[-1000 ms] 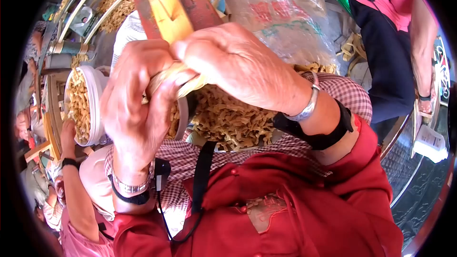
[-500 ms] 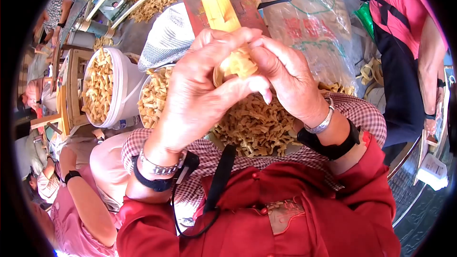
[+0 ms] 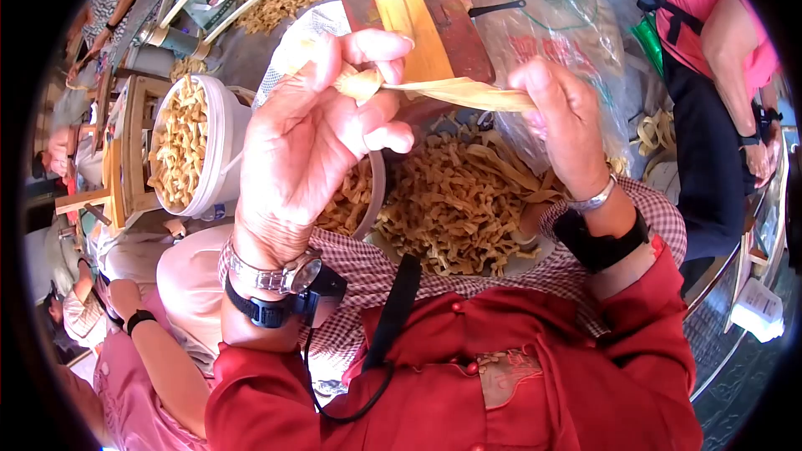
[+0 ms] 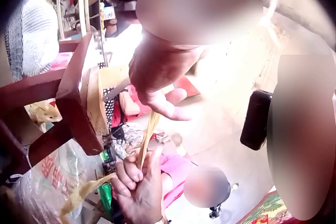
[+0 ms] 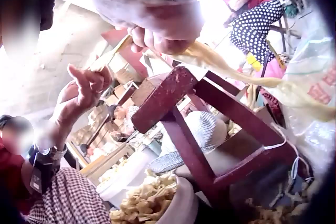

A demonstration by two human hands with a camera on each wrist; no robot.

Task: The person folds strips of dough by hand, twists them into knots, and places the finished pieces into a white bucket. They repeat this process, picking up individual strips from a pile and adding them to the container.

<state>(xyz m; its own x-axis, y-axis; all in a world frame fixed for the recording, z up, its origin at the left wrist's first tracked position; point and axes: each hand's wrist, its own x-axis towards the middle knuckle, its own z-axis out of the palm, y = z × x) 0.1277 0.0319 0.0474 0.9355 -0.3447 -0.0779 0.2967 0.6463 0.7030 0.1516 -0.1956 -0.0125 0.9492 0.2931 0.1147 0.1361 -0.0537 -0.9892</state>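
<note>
A pale yellow strip [image 3: 468, 93] stretches between the two hands in the head view. My left hand [image 3: 305, 138], palm turned up, pinches its knotted end [image 3: 361, 83]. On the other side my right hand [image 3: 568, 117] grips the strip with curled fingers. In the left wrist view the strip [image 4: 150, 132] runs between the left hand [image 4: 163, 77] and right hand [image 4: 139, 190], and a loose tail [image 4: 84, 192] trails beyond the right. The right wrist view also shows that tail [image 5: 226, 69]. Below the hands lies a heap of small knotted pieces [image 3: 451, 209].
A red wooden bench [image 3: 464, 42] with a yellow board [image 3: 401, 12] stands just beyond the hands. White buckets [image 3: 225, 146] of pieces are at the left, a clear plastic bag [image 3: 576, 17] is behind the right hand. People sit on both sides.
The hands have moved apart from their close hold around the bunched strip. The right hand has gone right, pulling the strip out straight, while the left palm has turned up.
</note>
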